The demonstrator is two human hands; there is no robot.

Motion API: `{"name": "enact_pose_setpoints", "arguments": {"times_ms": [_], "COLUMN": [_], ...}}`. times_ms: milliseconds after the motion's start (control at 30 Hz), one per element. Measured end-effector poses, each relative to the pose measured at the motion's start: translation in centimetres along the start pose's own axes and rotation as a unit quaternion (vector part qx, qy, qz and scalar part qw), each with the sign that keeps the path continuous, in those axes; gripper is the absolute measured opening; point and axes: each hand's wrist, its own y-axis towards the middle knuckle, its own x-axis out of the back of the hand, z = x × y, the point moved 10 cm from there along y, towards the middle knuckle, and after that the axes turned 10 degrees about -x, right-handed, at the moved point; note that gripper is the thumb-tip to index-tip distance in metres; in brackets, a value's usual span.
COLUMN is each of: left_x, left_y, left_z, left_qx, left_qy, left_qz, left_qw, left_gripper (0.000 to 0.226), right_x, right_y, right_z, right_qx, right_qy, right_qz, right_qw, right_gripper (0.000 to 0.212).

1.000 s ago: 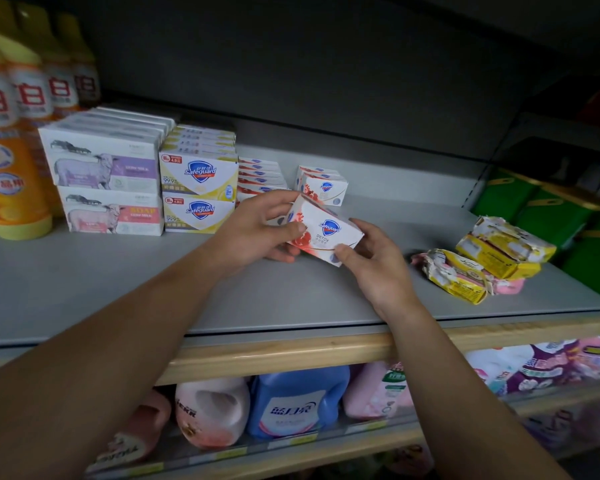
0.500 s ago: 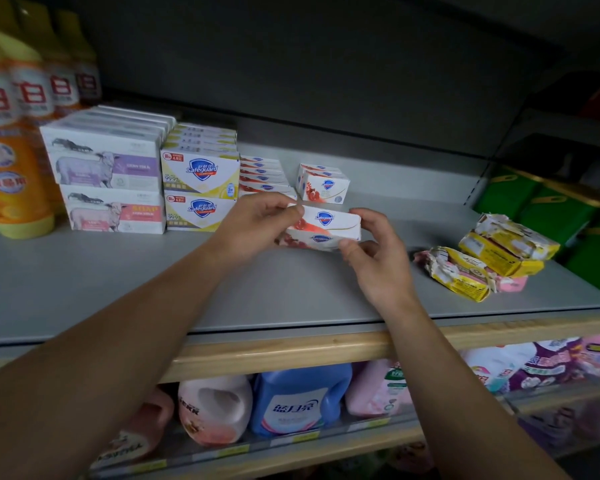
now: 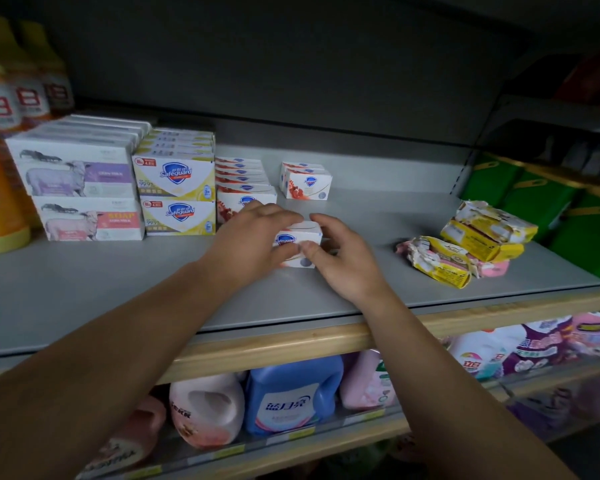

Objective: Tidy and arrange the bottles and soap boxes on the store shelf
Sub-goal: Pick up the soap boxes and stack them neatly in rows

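A small white Safeguard soap box (image 3: 298, 242) with red print stands upright on the grey shelf (image 3: 118, 292), held between both hands. My left hand (image 3: 253, 237) grips its left side and top, and my right hand (image 3: 340, 258) grips its right side with the thumb on its front. Behind it runs a row of matching red-print soap boxes (image 3: 245, 188), and one more pair of these boxes (image 3: 307, 181) stands apart to the right. Yellow Safeguard boxes (image 3: 177, 192) and sheep-print soap boxes (image 3: 80, 192) are stacked at the left.
Orange-yellow bottles (image 3: 0, 161) stand at the far left. Crumpled yellow and pink soap packets (image 3: 465, 244) lie at the right, green packs (image 3: 541, 206) beyond them. Detergent jugs (image 3: 291, 393) fill the lower shelf behind a wooden edge (image 3: 291, 341).
The soap box, earlier held tilted above the shelf, has been turned upright and lowered onto the shelf surface. Both hands came down with it and stay on it.
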Motion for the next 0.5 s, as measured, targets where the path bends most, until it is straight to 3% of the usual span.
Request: {"name": "enact_pose_setpoints", "arguments": {"times_ms": [67, 167, 300, 500], "left_x": [0.2, 0.7, 1.0, 1.2], "left_y": [-0.1, -0.3, -0.3, 0.3], "left_z": [0.1, 0.7, 0.9, 1.5], "left_qx": [0.005, 0.024, 0.035, 0.03], "left_qy": [0.008, 0.029, 0.065, 0.168], "left_qz": [-0.011, -0.021, -0.013, -0.011], "left_qw": [1.0, 0.999, 0.997, 0.985], "left_gripper": [0.046, 0.045, 0.045, 0.044], "right_x": [0.7, 3.0, 2.2, 1.3], "right_y": [0.1, 0.7, 1.1, 1.5], "right_z": [0.1, 0.9, -2.9, -4.4], "right_qx": [-0.01, 0.012, -0.045, -0.039], "right_qy": [-0.016, -0.196, -0.418, -0.43], "right_qz": [-0.024, -0.088, 0.005, 0.018], "right_qw": [1.0, 0.976, 0.907, 0.902], "right_gripper": [0.041, 0.038, 0.051, 0.062]}}
